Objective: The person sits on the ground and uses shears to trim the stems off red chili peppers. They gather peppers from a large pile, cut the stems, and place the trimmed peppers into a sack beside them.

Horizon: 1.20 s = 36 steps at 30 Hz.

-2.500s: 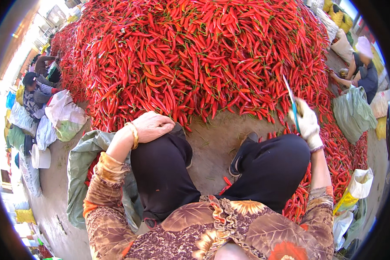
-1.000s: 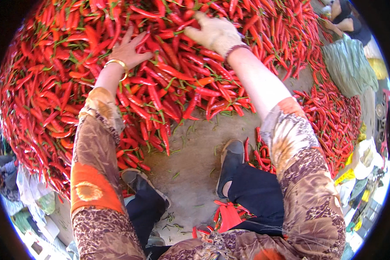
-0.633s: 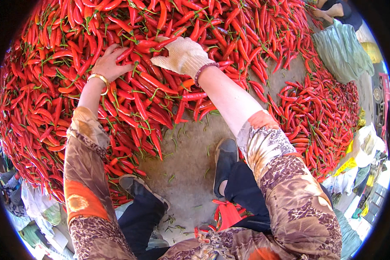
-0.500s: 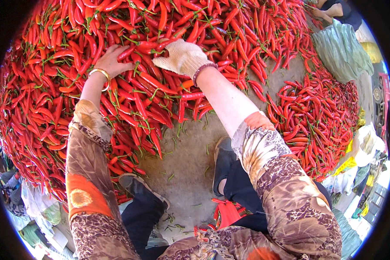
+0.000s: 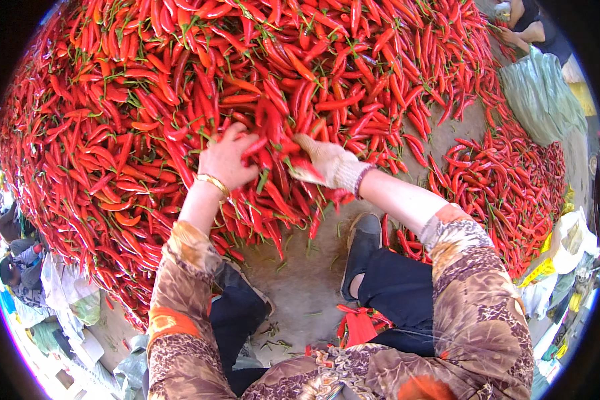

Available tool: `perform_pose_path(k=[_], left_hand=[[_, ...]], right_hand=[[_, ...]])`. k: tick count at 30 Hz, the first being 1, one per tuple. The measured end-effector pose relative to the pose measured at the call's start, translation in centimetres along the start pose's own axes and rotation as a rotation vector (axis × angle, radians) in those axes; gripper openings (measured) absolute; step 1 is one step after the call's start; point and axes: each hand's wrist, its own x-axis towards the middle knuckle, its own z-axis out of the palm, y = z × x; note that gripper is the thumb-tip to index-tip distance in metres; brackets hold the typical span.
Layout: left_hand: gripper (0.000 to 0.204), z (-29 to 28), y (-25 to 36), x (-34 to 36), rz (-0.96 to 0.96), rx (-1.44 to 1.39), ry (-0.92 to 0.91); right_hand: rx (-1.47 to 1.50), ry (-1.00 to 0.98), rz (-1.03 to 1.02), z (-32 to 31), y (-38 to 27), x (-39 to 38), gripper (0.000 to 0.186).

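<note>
A large heap of red chili peppers [image 5: 140, 133] with green stems spreads in front of me. My left hand [image 5: 228, 160], bare with a gold bangle at the wrist, curls its fingers around a red chili pepper [image 5: 254, 147] at the heap's near edge. Close beside it, my right hand [image 5: 332, 164] wears a cream knit glove and closes on chili peppers, partly smeared by motion. Between the two hands, more peppers [image 5: 271, 127] are blurred. The right palm and the exact number of peppers in it are hidden.
A smaller chili pile [image 5: 500, 193] lies to the right, near a pale green sack [image 5: 543, 93]. Another person's arm [image 5: 523, 33] shows at the far right. My shoes [image 5: 363, 243] stand on the concrete floor [image 5: 300, 280]. White bags [image 5: 570, 243] lie farther right.
Both hands have come nearer to me and rightward in the picture, from deeper in the heap. The fingers have closed on peppers, and those between the hands are moving.
</note>
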Motion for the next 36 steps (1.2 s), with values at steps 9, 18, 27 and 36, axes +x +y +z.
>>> perform_pose_path(k=[9, 18, 27, 36], left_hand=[[0.088, 1.6, 6.5, -8.8, 0.2, 0.267, -0.325], [0.06, 1.4, 1.9, 6.5, 0.261, -0.272, 0.325], [0.088, 4.1, 0.1, 19.6, -0.115, 0.123, 0.038], [0.086, 3.1, -0.7, 20.4, -0.047, 0.082, -0.018]], right_hand=[[-0.186, -0.759, -0.127, -3.2, 2.1, -6.6, 0.085], [-0.016, 0.835, 0.308, -17.1, 18.1, -4.0, 0.066], [-0.765, 0.595, 0.129, -17.8, 26.7, 2.6, 0.042], [-0.162, 0.465, 0.374, -14.4, 24.1, -1.3, 0.059]])
